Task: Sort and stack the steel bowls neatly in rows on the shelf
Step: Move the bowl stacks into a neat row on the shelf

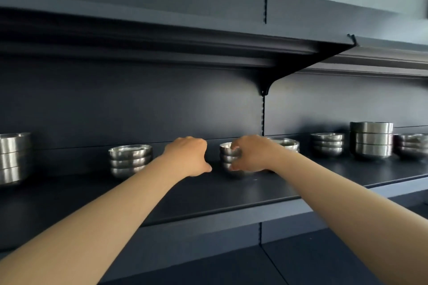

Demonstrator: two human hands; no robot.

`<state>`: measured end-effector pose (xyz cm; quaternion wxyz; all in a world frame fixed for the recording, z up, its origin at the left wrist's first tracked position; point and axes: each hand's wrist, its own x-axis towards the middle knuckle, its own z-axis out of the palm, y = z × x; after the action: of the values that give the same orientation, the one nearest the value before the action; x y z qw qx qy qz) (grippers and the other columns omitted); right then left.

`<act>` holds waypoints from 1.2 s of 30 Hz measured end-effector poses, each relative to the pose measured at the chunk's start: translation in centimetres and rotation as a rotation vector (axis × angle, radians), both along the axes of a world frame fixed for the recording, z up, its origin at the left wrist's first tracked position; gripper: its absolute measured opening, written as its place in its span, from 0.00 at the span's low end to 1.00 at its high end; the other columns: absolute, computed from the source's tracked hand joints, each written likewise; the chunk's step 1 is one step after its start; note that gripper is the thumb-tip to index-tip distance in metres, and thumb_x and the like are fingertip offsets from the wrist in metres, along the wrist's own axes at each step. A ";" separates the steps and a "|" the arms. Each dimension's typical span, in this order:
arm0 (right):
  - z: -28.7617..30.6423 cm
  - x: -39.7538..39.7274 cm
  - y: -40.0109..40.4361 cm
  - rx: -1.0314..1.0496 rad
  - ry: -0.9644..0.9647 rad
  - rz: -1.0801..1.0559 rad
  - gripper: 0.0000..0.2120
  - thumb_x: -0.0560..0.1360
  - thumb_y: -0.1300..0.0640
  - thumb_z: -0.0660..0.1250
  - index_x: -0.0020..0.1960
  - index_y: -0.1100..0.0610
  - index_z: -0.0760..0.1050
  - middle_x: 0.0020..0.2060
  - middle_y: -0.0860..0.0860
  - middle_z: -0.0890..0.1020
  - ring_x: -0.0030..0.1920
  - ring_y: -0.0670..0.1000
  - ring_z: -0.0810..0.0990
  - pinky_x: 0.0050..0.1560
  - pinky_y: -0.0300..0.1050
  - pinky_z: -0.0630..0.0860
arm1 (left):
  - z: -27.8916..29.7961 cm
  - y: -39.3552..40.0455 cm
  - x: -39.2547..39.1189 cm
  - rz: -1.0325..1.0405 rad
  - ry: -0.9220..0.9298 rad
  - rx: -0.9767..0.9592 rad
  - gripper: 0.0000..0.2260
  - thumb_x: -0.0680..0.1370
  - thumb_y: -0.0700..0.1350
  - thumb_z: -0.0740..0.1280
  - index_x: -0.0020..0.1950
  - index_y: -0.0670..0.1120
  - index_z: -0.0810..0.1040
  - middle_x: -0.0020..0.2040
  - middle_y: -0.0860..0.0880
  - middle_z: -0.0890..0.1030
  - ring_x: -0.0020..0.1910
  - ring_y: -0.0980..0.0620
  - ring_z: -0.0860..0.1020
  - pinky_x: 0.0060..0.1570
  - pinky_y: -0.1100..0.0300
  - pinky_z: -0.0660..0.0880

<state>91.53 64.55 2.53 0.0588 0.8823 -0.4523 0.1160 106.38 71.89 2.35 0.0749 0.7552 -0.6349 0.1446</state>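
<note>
On shelf (231, 194), hands around bowl stack (228, 157).

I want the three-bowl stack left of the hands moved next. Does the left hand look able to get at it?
Probably yes. The left hand holds nothing, and only bare shelf lies between it and the three-bowl stack.

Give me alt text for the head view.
The right hand grips a stack of small steel bowls mid-shelf; the left hand hovers beside it, fingers curled, holding nothing. More stacks stand in a row either side.
</note>
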 end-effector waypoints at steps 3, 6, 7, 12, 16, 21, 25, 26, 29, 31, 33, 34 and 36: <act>0.5 -3.6 -2.0 -0.048 -0.022 0.017 0.27 0.72 0.43 0.67 0.65 0.55 0.68 0.61 0.53 0.75 0.61 0.56 0.73 0.53 0.45 0.68 | 0.3 -1.7 -3.4 -0.010 -0.003 -0.029 0.24 0.74 0.56 0.66 0.67 0.48 0.68 0.64 0.48 0.72 0.63 0.45 0.70 0.57 0.52 0.72; 0.4 -7.4 -4.3 -0.073 -0.063 0.057 0.32 0.71 0.41 0.67 0.70 0.54 0.63 0.66 0.55 0.70 0.67 0.58 0.66 0.62 0.47 0.67 | 0.2 -3.9 -7.1 0.004 -0.008 -0.072 0.27 0.74 0.57 0.65 0.70 0.49 0.64 0.66 0.48 0.69 0.65 0.45 0.66 0.60 0.51 0.69; 0.3 -8.7 -4.9 -0.072 -0.070 0.063 0.34 0.71 0.40 0.67 0.72 0.53 0.61 0.68 0.55 0.68 0.69 0.58 0.63 0.66 0.51 0.66 | 0.0 -4.7 -8.4 0.015 -0.011 -0.078 0.29 0.74 0.58 0.65 0.71 0.50 0.62 0.67 0.48 0.68 0.66 0.44 0.65 0.61 0.50 0.68; -0.4 -14.9 -7.8 -0.045 -0.006 0.084 0.38 0.71 0.37 0.64 0.75 0.48 0.53 0.74 0.53 0.58 0.75 0.58 0.48 0.70 0.59 0.57 | -0.9 -8.0 -14.7 0.096 0.014 -0.014 0.37 0.74 0.62 0.63 0.76 0.53 0.50 0.76 0.46 0.55 0.75 0.43 0.53 0.68 0.46 0.59; -0.8 -19.9 -9.8 -0.022 -0.012 0.085 0.39 0.71 0.36 0.63 0.75 0.48 0.51 0.75 0.52 0.55 0.76 0.56 0.44 0.70 0.61 0.55 | -1.8 -9.8 -19.5 0.104 0.043 0.012 0.39 0.74 0.62 0.63 0.77 0.54 0.44 0.78 0.46 0.47 0.76 0.43 0.46 0.70 0.44 0.54; -1.6 -25.6 -12.4 -0.017 -0.026 0.054 0.40 0.71 0.36 0.64 0.76 0.48 0.49 0.76 0.52 0.53 0.76 0.57 0.43 0.72 0.61 0.54 | -2.5 -12.8 -24.4 0.083 0.037 0.016 0.39 0.74 0.63 0.63 0.77 0.55 0.43 0.78 0.46 0.45 0.76 0.43 0.44 0.72 0.45 0.50; -1.7 -31.2 -15.8 -0.021 -0.038 0.027 0.40 0.71 0.36 0.64 0.76 0.48 0.50 0.75 0.52 0.56 0.76 0.57 0.47 0.70 0.59 0.57 | -3.0 -16.1 -29.9 0.060 0.041 -0.002 0.36 0.74 0.62 0.64 0.76 0.52 0.52 0.77 0.46 0.53 0.76 0.44 0.50 0.69 0.47 0.57; -1.7 -32.7 -16.7 -0.014 -0.055 0.025 0.40 0.71 0.37 0.64 0.76 0.49 0.51 0.74 0.52 0.58 0.75 0.57 0.49 0.70 0.58 0.59 | -3.0 -17.0 -31.4 0.054 0.042 -0.005 0.35 0.74 0.61 0.64 0.75 0.51 0.54 0.76 0.46 0.56 0.75 0.44 0.51 0.68 0.47 0.59; -1.5 -37.1 -19.9 0.007 -0.086 0.029 0.37 0.71 0.38 0.65 0.74 0.49 0.55 0.70 0.52 0.64 0.72 0.58 0.56 0.69 0.55 0.63 | -2.7 -20.4 -35.9 0.055 0.055 -0.022 0.32 0.74 0.60 0.64 0.74 0.51 0.58 0.73 0.47 0.61 0.74 0.45 0.54 0.68 0.49 0.61; -1.0 -39.6 -22.1 0.027 -0.082 0.035 0.36 0.71 0.39 0.66 0.74 0.49 0.57 0.68 0.52 0.66 0.71 0.58 0.59 0.67 0.53 0.64 | -2.1 -22.6 -38.9 0.061 0.080 -0.010 0.32 0.74 0.59 0.64 0.74 0.50 0.59 0.72 0.47 0.62 0.74 0.45 0.55 0.67 0.49 0.63; -0.5 -41.7 -24.1 0.049 -0.058 0.035 0.36 0.71 0.39 0.66 0.73 0.49 0.57 0.67 0.53 0.67 0.70 0.58 0.60 0.65 0.52 0.65 | -1.4 -24.8 -41.6 0.062 0.098 0.007 0.31 0.74 0.59 0.64 0.74 0.49 0.60 0.72 0.47 0.63 0.73 0.45 0.56 0.67 0.48 0.64; -0.2 -42.6 -25.0 0.051 -0.043 0.033 0.36 0.71 0.40 0.66 0.73 0.50 0.57 0.67 0.54 0.67 0.70 0.58 0.61 0.65 0.52 0.66 | -1.0 -25.8 -42.9 0.066 0.101 0.012 0.31 0.74 0.59 0.64 0.73 0.49 0.60 0.72 0.47 0.64 0.73 0.45 0.58 0.66 0.49 0.64; 0.6 -44.1 -26.7 0.048 -0.041 0.035 0.35 0.72 0.41 0.66 0.73 0.53 0.59 0.67 0.56 0.67 0.70 0.59 0.61 0.65 0.52 0.66 | -0.4 -27.6 -44.9 0.084 0.101 0.007 0.29 0.74 0.58 0.64 0.72 0.49 0.62 0.70 0.47 0.66 0.71 0.45 0.60 0.63 0.50 0.66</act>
<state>47.42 37.90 3.10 0.0263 0.8886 -0.4408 0.1242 61.44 44.32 1.97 0.0981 0.7878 -0.5985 0.1073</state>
